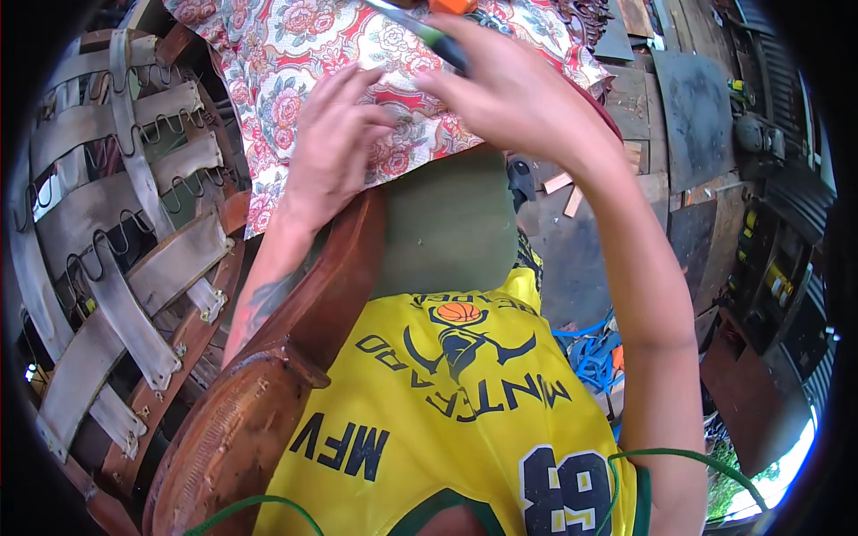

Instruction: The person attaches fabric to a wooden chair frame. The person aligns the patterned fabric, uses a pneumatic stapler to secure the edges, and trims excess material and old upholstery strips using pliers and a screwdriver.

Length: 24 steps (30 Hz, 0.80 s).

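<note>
My left hand rests on a red-and-white floral fabric with its fingers bent and apart, holding nothing that I can see. My right hand is closed around the black and green handle of a metal tool, whose narrow end points up-left over the fabric; motion blurs it, so its exact kind is unclear. The fabric lies over a curved brown wooden furniture frame, which runs down beside my left forearm. An orange object lies at the top edge, partly out of view.
A wooden frame with woven straps and wire springs stands at left. At right are worn boards, wood scraps, a tangled blue strap or hose and a shelf with yellow items. My yellow jersey fills the lower middle.
</note>
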Available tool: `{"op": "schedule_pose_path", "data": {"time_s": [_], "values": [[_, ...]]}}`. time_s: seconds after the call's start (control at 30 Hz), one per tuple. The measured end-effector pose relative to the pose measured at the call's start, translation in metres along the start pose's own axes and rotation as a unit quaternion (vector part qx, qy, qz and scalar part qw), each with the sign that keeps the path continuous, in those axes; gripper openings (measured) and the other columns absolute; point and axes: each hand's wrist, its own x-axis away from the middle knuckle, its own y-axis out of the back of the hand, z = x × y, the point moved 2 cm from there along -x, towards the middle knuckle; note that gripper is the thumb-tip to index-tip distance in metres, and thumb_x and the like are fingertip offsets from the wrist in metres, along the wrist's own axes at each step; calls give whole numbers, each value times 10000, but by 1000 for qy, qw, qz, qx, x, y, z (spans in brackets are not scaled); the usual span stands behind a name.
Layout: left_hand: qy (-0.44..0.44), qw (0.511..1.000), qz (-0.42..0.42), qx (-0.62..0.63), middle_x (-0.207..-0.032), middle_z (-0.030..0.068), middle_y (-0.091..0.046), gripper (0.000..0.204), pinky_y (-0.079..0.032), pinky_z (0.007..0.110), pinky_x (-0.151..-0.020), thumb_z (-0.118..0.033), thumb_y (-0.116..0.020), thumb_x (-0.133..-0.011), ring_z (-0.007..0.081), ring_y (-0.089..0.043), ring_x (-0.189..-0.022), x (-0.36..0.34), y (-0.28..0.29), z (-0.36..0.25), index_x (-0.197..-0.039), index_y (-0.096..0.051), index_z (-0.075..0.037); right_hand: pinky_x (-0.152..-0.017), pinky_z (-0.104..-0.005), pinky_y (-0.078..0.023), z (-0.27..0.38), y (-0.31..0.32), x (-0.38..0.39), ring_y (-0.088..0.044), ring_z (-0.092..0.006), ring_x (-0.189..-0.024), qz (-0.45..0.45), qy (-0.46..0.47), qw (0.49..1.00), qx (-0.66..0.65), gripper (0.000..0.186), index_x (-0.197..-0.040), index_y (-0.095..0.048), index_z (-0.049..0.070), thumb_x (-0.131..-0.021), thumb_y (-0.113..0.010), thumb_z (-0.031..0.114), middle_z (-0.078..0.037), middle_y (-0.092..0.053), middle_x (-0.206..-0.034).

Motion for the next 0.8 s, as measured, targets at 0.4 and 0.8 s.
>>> {"op": "schedule_pose_path", "data": {"time_s": [0.4,0.8], "values": [[501,772,239,311,-1456,148,-624,240,-448,394,-1150,-101,-647,-1074,249,-582,-1364,214,38,-144,-1293,-691,-12,-846,-481,-566,21,-48,-116,-736,-374,-986,-67,310,920,228,288,-1130,-751,-37,-931,-727,170,-244,-753,-1006],[177,984,-32,-14,-1422,100,-616,603,-405,539,-1218,-119,-816,-880,339,-566,-1378,10,-59,-117,-1448,-615,-120,-832,-425,-583,-56,9,115,-720,-302,-925,-47,170,984,36,170,-946,-759,28,-835,-877,77,-107,-743,-1011]]}}
